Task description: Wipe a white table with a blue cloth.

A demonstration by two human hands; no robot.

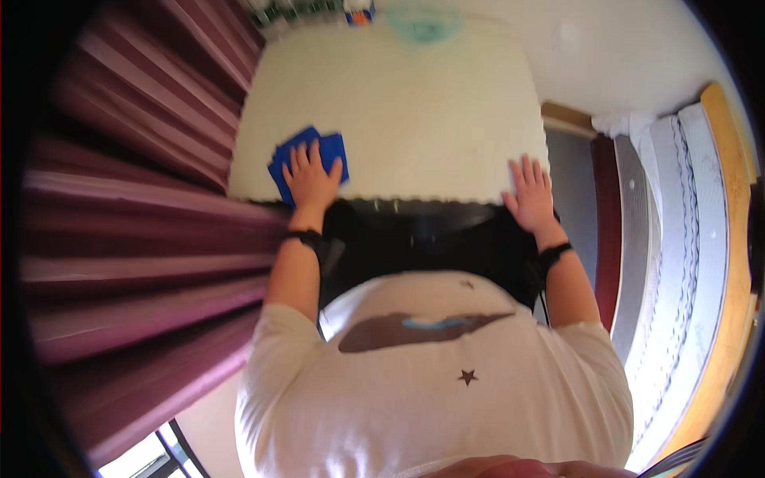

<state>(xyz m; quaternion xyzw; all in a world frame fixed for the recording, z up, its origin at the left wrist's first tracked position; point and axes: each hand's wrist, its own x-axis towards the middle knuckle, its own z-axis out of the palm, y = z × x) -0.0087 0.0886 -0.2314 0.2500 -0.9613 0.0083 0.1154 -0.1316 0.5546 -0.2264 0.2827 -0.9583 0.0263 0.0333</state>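
Note:
A folded blue cloth [330, 149] lies at the near left corner of a table with a pale cover [406, 113]. My left hand [314, 179] rests flat on the cloth, fingers spread, pressing on it from above without a visible grip. At the near right corner, my right hand [531, 191] lies palm down on the cover with its fingers a little apart and nothing in it. Each wrist wears a black band.
Purple curtains [149, 239] hang along the table's left side. At the far edge stand a small blue and orange box [359, 13] and a translucent teal item [425, 27]. A bed with a wooden frame [717, 239] is at the right.

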